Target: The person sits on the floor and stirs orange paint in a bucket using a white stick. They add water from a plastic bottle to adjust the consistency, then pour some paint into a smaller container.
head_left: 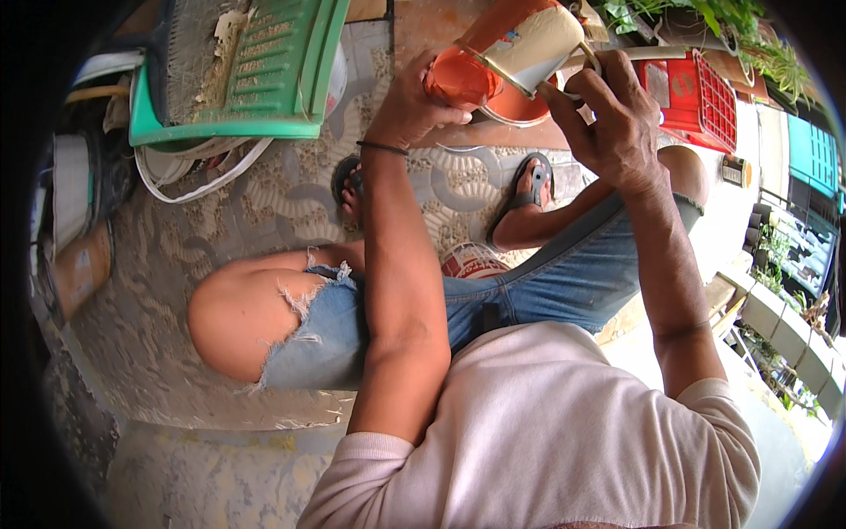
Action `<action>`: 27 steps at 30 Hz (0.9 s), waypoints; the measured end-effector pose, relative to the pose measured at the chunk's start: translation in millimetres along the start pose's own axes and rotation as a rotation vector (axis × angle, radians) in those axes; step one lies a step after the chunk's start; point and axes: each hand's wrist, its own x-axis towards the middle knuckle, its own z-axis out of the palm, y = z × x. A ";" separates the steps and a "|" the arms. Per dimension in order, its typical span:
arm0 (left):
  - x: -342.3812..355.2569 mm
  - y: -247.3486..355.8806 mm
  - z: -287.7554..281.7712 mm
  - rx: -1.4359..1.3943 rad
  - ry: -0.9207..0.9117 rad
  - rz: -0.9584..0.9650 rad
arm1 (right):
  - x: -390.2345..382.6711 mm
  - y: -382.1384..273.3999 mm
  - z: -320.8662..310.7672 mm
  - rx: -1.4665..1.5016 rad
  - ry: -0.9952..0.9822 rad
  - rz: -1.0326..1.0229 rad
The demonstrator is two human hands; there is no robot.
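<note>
My left hand (412,104) wraps round an orange-red, see-through cup (460,79) at the top middle. Close against the cup, a cream and orange-red can (536,51) leans over to one side. My right hand (608,119) grips at the can's right end, its fingers bent round a thin pale piece there; that piece's kind is unclear. Behind and below the can shows part of a round orange-red container (520,110). The can's mouth and the contents of the cup cannot be made out well.
At the left, a green dustpan (282,70) with a grey-bristled broom head (196,66) lies over a white-rimmed bucket (207,176). A red basket (705,101) stands at the right, with a small tin (735,170) below it. Patterned paving (291,189) lies under my sandalled feet.
</note>
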 end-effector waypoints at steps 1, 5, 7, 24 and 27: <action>0.6 0.9 0.7 -0.018 -0.008 -0.014 | 0.1 -0.5 -0.9 0.000 0.006 -0.005; 1.4 -8.3 -3.2 -0.068 -0.015 -0.018 | 5.6 -10.0 -6.9 -0.009 0.018 -0.005; 2.1 -9.9 -2.2 -0.058 -0.002 -0.006 | 5.7 -9.9 -10.0 -0.034 0.014 -0.011; -1.0 -5.3 -1.5 0.000 0.006 0.011 | 14.7 -13.6 -29.8 0.031 -0.108 0.047; -2.4 -3.8 0.1 0.012 0.025 0.022 | 16.3 -13.3 -32.0 0.054 -0.116 0.038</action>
